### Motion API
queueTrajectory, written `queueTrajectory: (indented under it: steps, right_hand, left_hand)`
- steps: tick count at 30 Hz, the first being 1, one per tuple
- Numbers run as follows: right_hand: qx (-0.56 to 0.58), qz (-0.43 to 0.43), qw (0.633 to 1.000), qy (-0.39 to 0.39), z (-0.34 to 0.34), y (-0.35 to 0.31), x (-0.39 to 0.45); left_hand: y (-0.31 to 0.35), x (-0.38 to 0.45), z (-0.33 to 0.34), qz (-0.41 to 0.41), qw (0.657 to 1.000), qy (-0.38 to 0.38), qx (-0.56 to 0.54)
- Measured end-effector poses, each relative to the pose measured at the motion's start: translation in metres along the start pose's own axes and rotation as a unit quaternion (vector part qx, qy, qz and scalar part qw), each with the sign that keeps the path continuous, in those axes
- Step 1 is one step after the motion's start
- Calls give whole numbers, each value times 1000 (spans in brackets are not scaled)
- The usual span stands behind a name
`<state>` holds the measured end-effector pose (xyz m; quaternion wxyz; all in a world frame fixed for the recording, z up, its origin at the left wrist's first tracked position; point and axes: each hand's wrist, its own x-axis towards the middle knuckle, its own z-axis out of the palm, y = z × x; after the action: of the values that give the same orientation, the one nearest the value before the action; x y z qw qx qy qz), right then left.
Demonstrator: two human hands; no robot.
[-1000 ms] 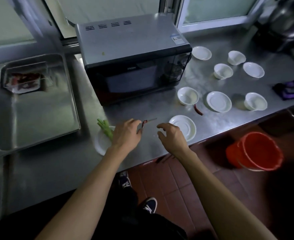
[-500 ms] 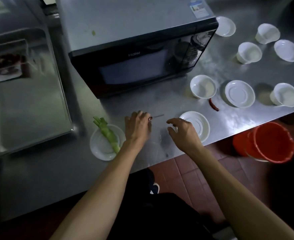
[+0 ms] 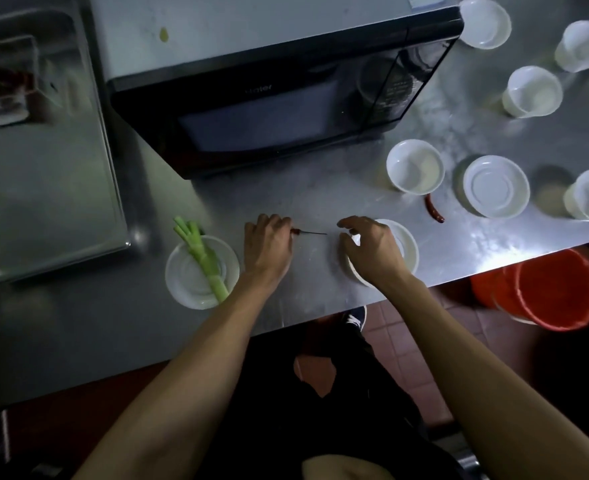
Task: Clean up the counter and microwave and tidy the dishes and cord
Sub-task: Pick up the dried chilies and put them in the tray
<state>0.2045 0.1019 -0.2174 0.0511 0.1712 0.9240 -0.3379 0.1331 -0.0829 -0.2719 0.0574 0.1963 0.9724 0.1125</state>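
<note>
My left hand (image 3: 267, 244) rests on the steel counter (image 3: 320, 202) in front of the black microwave (image 3: 251, 98). Its fingertips pinch a small red chili (image 3: 295, 231), whose thin stem sticks out to the right. My right hand (image 3: 369, 247) hovers a little to the right with loosely curled fingers and holds nothing. It partly covers a white saucer (image 3: 407, 244). A second red chili (image 3: 434, 209) lies on the counter between a white bowl (image 3: 415, 166) and another saucer (image 3: 495, 185). A green speck (image 3: 163, 34) sits on the microwave's top.
A white plate (image 3: 182, 282) with a green scallion stalk (image 3: 204, 258) lies left of my left hand. Several more white bowls and saucers stand at the right. A large steel tray (image 3: 43, 168) fills the left side. An orange bucket (image 3: 559, 289) stands on the floor beyond the counter edge.
The view has tilted down and drawn closer to the counter. Both hands stay in about the same place, the left still on the chili.
</note>
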Motion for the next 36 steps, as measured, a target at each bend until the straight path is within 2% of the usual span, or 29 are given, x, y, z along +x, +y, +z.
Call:
queueTrajectory:
  steps: [6,10,15,19,23,31,36]
  right_hand:
    - [26,1,1000,1,-23,33,8]
    - [28,15,999,42,-50,71,12]
    - [17,76,995,69,-71,113,19]
    - [3,88,993,78,-79,138,26]
    - [-10,91,991,99,-81,156,38]
    - [-52,92,992,71,-75,167,55]
    - [-61,96,990,83,-73,169,57]
  left_hand:
    - [33,6,-10,-4,999,32,-32]
    - [80,16,-11,20,996,43,-79]
    - [134,27,-6,54,993,19,-98]
    - [161,35,0,66,992,-8,-105]
    - [176,41,8,73,991,-27,-106]
    - [186,50,16,65,992,-45,-98]
    - [188,52,18,57,992,-52,-96]
